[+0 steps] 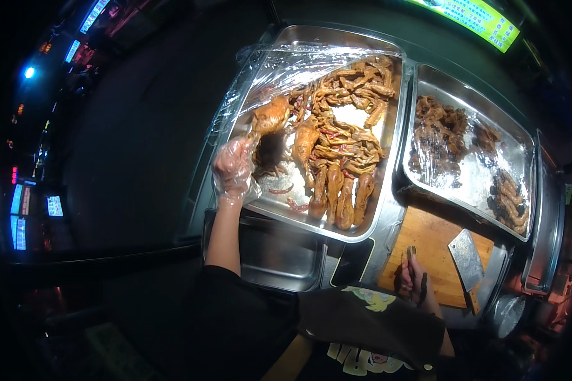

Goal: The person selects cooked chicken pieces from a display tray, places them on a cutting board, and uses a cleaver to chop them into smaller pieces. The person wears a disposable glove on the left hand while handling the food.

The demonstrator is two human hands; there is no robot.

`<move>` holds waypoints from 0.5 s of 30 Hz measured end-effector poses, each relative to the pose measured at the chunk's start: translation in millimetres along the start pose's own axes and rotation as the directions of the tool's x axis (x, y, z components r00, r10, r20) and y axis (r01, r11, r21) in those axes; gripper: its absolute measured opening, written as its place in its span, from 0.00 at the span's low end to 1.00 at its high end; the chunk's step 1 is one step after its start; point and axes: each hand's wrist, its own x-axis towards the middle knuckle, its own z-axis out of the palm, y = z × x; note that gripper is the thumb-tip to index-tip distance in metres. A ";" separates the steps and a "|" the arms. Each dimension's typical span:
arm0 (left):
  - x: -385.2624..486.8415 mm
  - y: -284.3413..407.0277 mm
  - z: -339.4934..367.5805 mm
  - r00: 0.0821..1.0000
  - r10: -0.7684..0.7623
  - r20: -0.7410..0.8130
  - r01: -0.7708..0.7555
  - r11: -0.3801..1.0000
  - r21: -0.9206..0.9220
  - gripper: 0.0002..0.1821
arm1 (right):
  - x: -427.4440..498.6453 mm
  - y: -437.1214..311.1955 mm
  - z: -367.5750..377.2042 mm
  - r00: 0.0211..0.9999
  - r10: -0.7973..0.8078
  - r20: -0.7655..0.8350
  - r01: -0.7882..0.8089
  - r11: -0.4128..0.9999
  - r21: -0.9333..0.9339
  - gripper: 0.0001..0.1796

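My left hand, in a clear plastic glove, grips a braised poultry leg by its thin end. The leg is held over the left side of a large steel tray. A second braised leg lies in that tray, beside poultry feet, wing pieces and several duck heads. My right hand, bare, is low over a wooden cutting board. It holds a slim implement, perhaps tongs; most of it is hidden. A cleaver rests on the board to the right.
Plastic wrap covers the tray's far left part. A second steel tray of dark braised pieces, under wrap, stands at right. An empty-looking steel pan and a dark phone-like slab sit at the near side. A lit sign stands beyond.
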 end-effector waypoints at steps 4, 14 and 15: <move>-43.8 3.4 -21.0 0.994 -0.033 0.100 0.024 0.996 0.091 0.02 | -4.2 -1.9 8.3 0.999 -0.031 -0.033 0.029 0.998 -0.059 0.21; -38.5 32.4 -7.1 0.885 -0.220 0.410 0.160 0.971 0.176 0.12 | -13.4 -7.6 25.2 0.990 -0.106 -0.090 0.081 0.965 -0.250 0.19; -38.3 37.8 -8.1 0.850 -0.203 0.485 0.118 0.973 0.201 0.14 | -14.3 -8.7 26.2 0.990 -0.094 -0.101 0.068 0.969 -0.238 0.19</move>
